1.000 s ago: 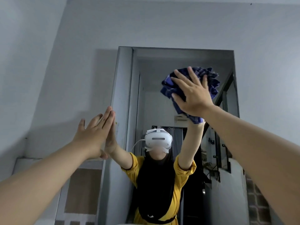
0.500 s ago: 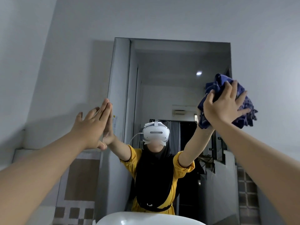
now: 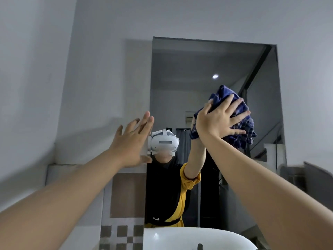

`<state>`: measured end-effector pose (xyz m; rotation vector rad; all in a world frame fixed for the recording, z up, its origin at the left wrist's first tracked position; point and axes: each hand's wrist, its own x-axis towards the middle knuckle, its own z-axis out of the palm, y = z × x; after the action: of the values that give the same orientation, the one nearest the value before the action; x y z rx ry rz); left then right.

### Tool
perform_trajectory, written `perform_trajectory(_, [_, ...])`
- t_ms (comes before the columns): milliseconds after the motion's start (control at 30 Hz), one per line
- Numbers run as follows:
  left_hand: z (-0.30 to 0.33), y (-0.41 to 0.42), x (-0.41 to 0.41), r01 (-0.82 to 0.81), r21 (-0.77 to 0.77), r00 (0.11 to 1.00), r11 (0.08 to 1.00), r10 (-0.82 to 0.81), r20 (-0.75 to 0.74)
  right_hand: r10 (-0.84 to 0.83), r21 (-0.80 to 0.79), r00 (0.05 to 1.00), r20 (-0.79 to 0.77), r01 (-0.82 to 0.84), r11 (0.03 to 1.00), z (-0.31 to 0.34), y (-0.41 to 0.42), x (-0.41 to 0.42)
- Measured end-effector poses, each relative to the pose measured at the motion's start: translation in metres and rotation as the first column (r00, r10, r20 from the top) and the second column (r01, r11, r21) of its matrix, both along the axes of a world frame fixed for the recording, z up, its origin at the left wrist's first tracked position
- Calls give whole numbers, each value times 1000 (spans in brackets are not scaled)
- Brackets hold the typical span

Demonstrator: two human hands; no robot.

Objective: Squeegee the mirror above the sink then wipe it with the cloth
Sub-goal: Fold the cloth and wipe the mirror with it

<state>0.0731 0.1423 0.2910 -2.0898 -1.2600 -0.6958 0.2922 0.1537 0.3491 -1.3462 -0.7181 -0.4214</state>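
Observation:
The mirror [image 3: 207,65] hangs on the grey wall above the white sink [image 3: 171,239]. My right hand [image 3: 221,121] presses a crumpled dark blue checked cloth [image 3: 243,134] flat against the right half of the glass, at mid height, with its fingers spread over the cloth. My left hand [image 3: 133,141] is raised with straight fingers at the mirror's left edge, palm toward the wall. The glass reflects a person in a white headset and a yellow top. No squeegee is in view.
A ledge [image 3: 59,166] runs along the wall left of the mirror, with brown and checked tiles [image 3: 124,231] under it. A dark fitting [image 3: 199,247] shows on the sink's near rim. A dark object [image 3: 317,183] is at the right edge.
My right hand has swept the cloth from the mirror's upper middle out to its right edge, then lower and back inward. My left hand stays at the left edge. More of the sink shows.

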Motion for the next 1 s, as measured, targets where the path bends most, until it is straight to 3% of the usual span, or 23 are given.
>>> perform_trajectory(167, [-34,2,-16,98,47,994,994,-96,-53,32,27,995,90,-35,999,1,7,-55])
perform_trajectory(467, [-65,19,-22,93,-24,994,995,-91,67,64,-23,901,428,-60,998,0,16,-135])
perform_trajectory(567, [-69,21,-23,104,-25,991,994,-102,85,58,-43,811,582,-40,998,-5,15,-128])
perform_trajectory(700, [-74,23,-25,101,1,991,995,-101,92,38,-48,599,800,2,999,-16,11,-101])
perform_trajectory(833, [-75,25,-26,95,6,992,995,-95,81,20,-37,401,916,35,999,-24,8,-62])
perform_trajectory(900, [-75,25,-26,112,20,990,994,-113,90,7,-29,358,934,57,998,-29,7,-42])
perform_trajectory(1000, [-75,25,-26,97,-17,990,995,-94,108,-6,-24,376,927,75,997,-35,3,-10])
